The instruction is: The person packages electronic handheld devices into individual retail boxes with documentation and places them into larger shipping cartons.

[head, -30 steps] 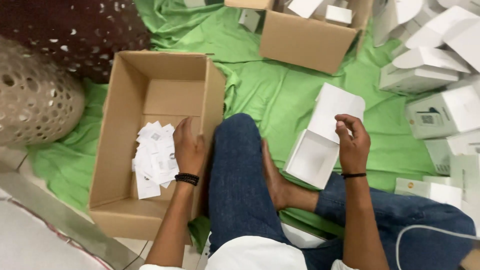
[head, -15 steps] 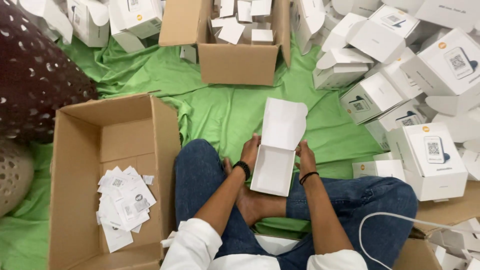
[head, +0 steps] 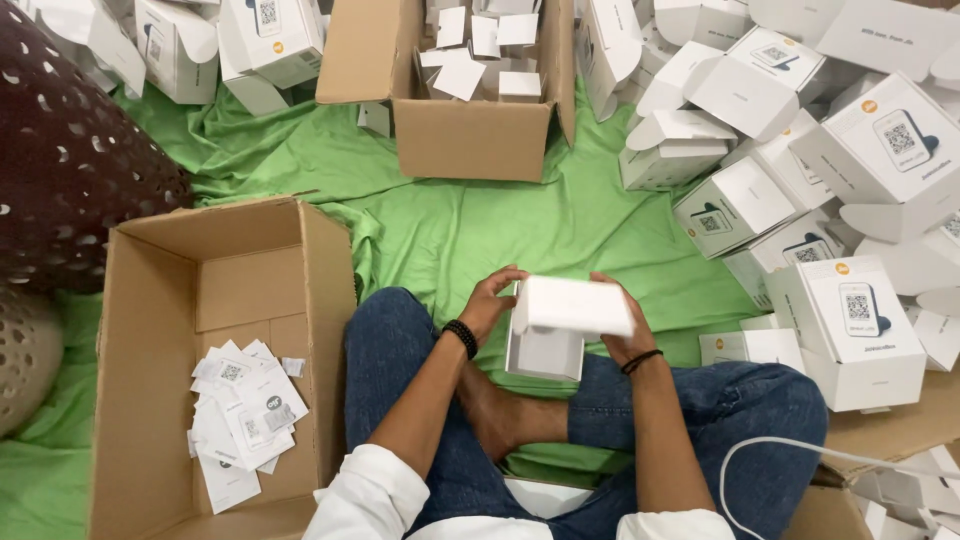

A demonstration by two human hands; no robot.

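Near: person seated cross-legged on green cloth [head: 470, 230], jeans, bare foot tucked under; both hands up over lap on one small white box [head: 560, 325].

L hand [head: 492, 300]: fingers curled round box's left edge, thumb side toward viewer; closed on it, not wide. R hand [head: 618, 335]: under/behind box's right end, fingers mostly hidden by lid; looks clamped on box, exact spread can't tell.

Box: held above the knees, clear of cloth; lid flap [head: 572, 305] folded over top, nearly shut; open mouth faces down-toward the person, cavity just visible below flap. Long axis runs L–R across body, slightly tilted, right end lower.

Step in hand, judged: closing/tucking the flap. To do well: keep L hand steady as anchor on the side wall; press flap w/ R thumb along its edge, not centre, so card doesn't crease; keep box square, no squeeze on walls.

Mid: open brown carton [head: 215, 360] at person's left, touching knee; loose white paper slips [head: 245, 415] on its floor. White cable [head: 800, 450] over right thigh.

Far: second brown carton [head: 475, 135] ahead w/ white cards inside; heap of white boxes [head: 800, 200] to right, some flaps open; dark perforated object [head: 70, 170] far left.
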